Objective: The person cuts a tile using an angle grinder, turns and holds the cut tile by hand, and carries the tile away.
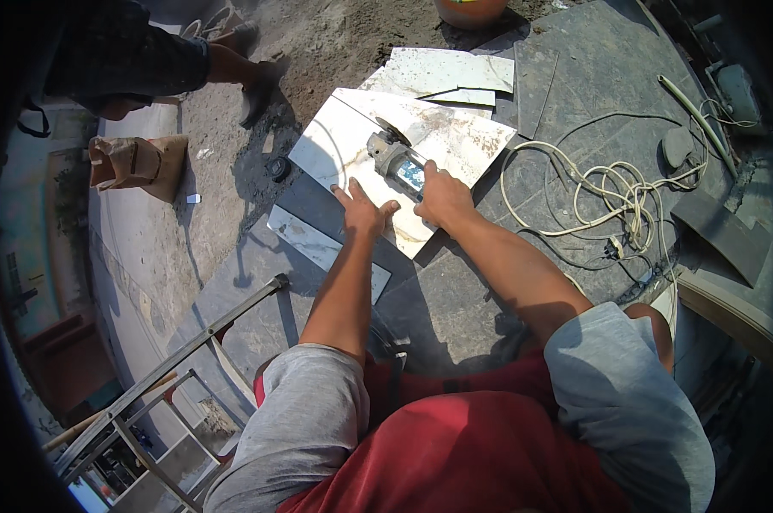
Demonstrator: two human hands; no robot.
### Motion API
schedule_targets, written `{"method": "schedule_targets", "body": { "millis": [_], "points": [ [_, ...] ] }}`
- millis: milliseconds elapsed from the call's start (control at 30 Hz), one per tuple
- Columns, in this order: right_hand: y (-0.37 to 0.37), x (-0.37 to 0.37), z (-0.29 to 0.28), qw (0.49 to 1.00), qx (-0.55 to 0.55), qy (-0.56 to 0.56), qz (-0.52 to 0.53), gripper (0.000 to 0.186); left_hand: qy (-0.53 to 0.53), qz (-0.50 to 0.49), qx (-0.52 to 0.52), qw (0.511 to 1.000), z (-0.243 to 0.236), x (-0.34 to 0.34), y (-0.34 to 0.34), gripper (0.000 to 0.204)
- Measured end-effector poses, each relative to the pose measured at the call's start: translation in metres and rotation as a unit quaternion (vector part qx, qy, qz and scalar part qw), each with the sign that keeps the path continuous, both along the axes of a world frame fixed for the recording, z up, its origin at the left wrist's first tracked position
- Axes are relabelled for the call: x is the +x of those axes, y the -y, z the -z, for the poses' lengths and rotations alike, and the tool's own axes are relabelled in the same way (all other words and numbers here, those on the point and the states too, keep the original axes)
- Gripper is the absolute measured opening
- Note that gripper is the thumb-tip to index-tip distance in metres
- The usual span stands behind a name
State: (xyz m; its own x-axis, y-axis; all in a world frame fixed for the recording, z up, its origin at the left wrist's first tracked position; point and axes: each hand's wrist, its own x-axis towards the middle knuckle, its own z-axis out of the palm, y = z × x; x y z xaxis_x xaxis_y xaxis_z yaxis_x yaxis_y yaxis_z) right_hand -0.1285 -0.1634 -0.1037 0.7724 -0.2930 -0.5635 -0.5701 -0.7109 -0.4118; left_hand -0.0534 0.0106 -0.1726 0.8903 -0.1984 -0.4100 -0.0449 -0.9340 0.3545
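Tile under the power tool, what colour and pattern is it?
White tile with brownish-grey, marble-like veins; best seen in the head view.

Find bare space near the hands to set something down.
Roomiest: the dark surface at far right, between the white offcuts, pale tube and tangled cables. Smaller: between the forearms, below the large tile's near corner. Crowded: among those cables, and on the large tile, under the power tool, left hand and right hand.
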Motion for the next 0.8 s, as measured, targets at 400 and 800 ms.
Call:
{"method": "schedule_targets", "body": {
  "millis": [400,800],
  "points": [
    [0.0,-0.004,0.004,1.0,-0.01,-0.003,0.011,0.064,-0.029,0.003,0.039,0.999,-0.001,-0.001,0.0,0.121],
    [0.003,-0.009,0.013,1.0,-0.003,0.013,0.01,0.066,-0.043,0.037,0.023,0.998,0.004,0.002,-0.004,0.125]
  ]
}}
